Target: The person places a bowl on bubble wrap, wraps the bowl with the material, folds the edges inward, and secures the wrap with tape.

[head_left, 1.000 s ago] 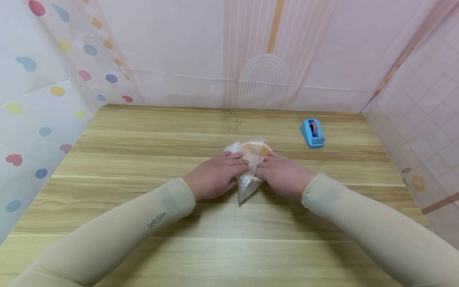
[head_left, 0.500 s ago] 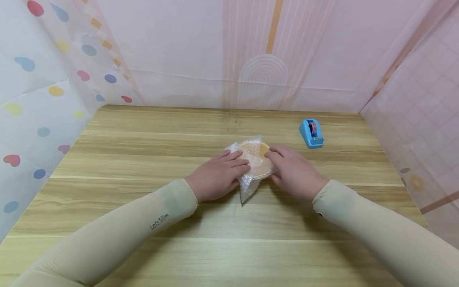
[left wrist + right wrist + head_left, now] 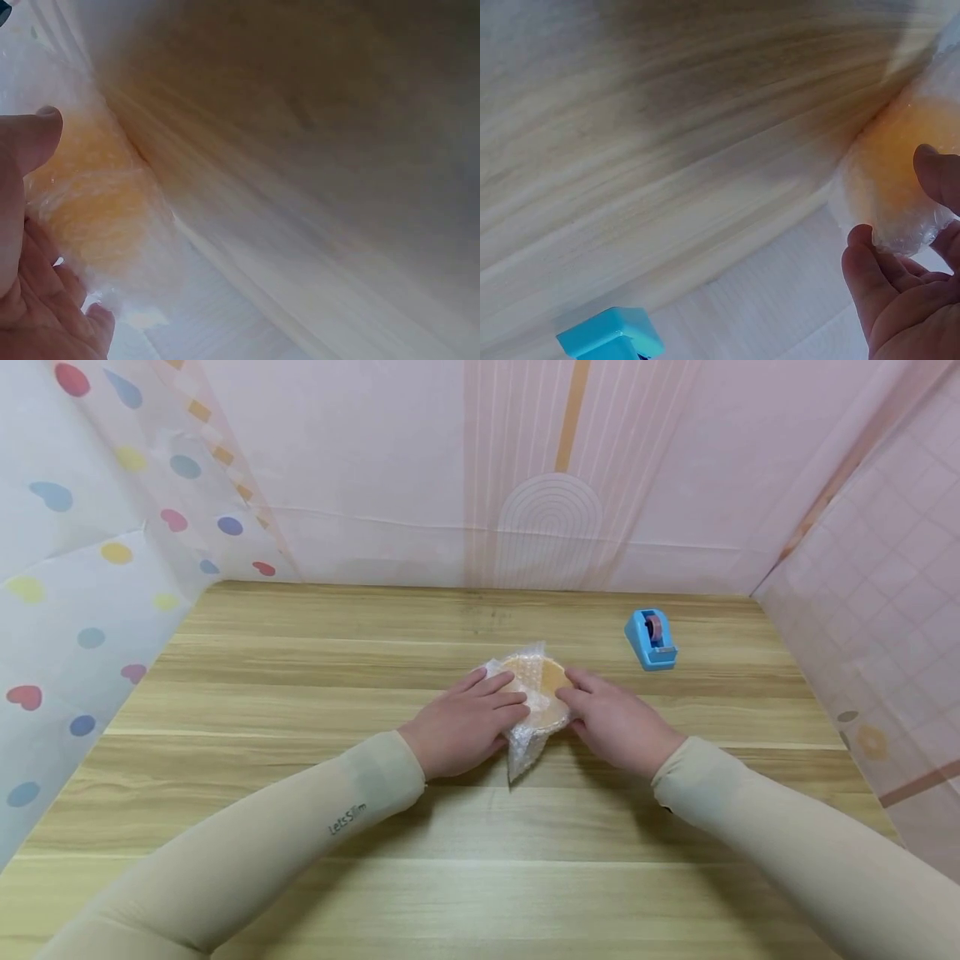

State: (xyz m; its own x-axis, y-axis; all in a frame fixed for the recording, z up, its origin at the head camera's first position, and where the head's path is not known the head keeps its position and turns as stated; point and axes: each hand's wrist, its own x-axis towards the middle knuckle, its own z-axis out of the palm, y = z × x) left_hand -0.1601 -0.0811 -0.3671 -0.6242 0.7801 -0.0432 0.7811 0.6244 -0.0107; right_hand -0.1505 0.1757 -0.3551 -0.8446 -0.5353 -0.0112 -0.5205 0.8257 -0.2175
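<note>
Bubble wrap (image 3: 525, 750) is gripped by both hands (image 3: 467, 722) (image 3: 621, 720) (lettered sleeve (image 3: 300, 827) visible only from the head).

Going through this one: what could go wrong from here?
The wrap has a pointed corner jutting out at the near side, so it may spring open if the left grip lifts off the top. The dispenser stands apart, beyond the right grip; reaching for it could free the bundle's right edge and let the folds loosen.
</note>
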